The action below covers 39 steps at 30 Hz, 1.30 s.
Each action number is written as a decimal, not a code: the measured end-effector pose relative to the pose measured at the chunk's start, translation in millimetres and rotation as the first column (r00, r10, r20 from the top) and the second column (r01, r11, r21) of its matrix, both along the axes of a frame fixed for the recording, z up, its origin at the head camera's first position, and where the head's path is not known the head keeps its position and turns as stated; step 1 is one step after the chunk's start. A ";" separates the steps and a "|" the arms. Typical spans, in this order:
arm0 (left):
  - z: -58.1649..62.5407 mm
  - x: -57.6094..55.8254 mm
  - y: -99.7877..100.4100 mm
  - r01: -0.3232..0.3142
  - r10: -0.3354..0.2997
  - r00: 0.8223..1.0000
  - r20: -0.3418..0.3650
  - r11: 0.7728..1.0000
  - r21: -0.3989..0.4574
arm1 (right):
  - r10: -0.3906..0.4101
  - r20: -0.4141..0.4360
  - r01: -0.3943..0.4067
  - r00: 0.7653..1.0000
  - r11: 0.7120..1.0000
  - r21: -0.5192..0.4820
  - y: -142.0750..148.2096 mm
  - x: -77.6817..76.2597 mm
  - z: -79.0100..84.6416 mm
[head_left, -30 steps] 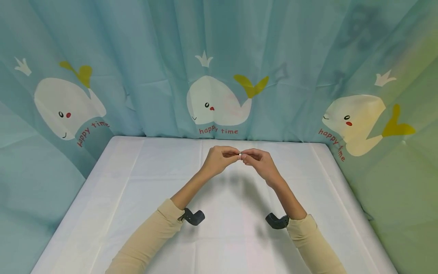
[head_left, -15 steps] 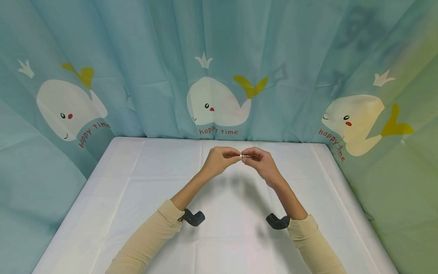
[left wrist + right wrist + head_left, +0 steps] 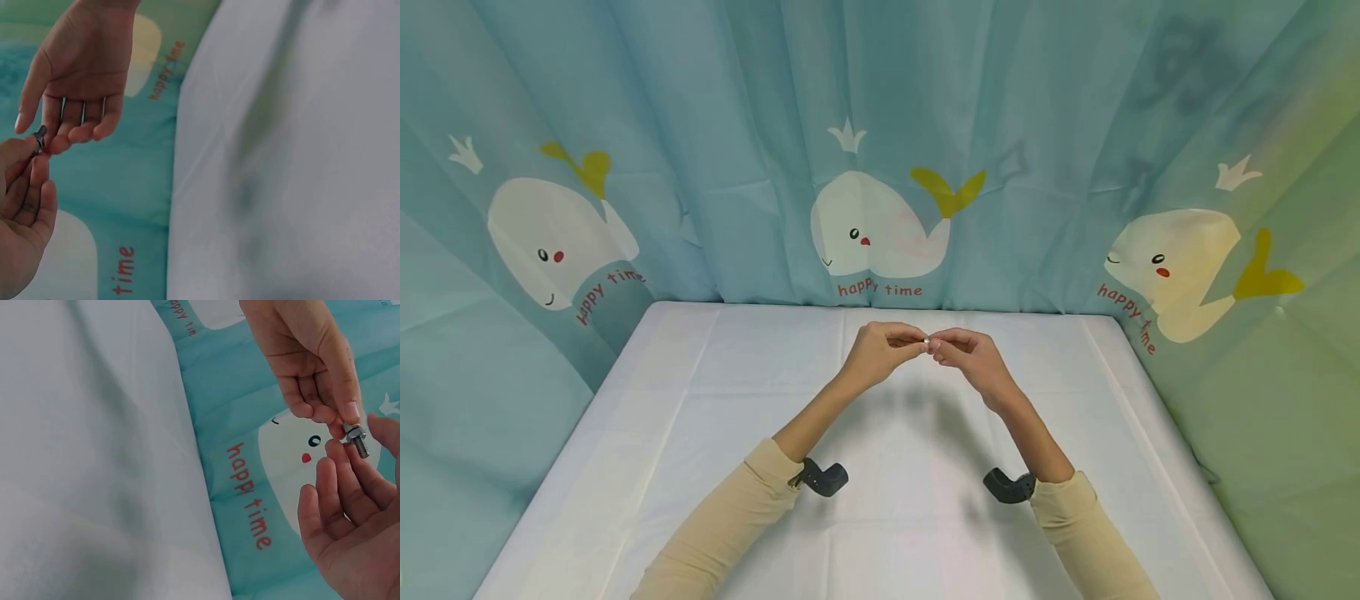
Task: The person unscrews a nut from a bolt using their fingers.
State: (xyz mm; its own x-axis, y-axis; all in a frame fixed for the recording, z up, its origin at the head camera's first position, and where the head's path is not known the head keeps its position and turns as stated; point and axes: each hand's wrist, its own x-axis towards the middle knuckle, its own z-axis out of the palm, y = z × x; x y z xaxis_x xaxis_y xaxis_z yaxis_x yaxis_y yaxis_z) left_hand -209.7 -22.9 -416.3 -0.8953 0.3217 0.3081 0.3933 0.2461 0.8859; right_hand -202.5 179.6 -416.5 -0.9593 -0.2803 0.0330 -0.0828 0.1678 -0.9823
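A small metal bolt with a hex nut on its thread is held up over the far part of the table. My left hand pinches its other end between thumb and fingers, hiding that end. Opposite it is my right hand, fingertips right by the nut. In the right wrist view, the right hand's thumb stands apart from the bolt, and its fingers are loosely bent. From the left wrist view, the bolt's threaded end points into the gap between the right thumb and index finger.
A white-covered table lies under both hands. Blue-green curtains printed with whales close in its back and sides. Dark wrist-worn devices sit on both forearms, at the beige sleeve cuffs.
Half a second ago the right thumb and fingers were spread wider, with more of the bolt showing. Now they are closer together around its end. The left hand stays almost still.
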 end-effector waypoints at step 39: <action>-2.1 2.2 -2.1 0.015 -0.015 0.999 0.029 1.000 0.015 | -0.036 0.040 0.035 0.999 0.999 0.029 -4.2 -1.2 3.4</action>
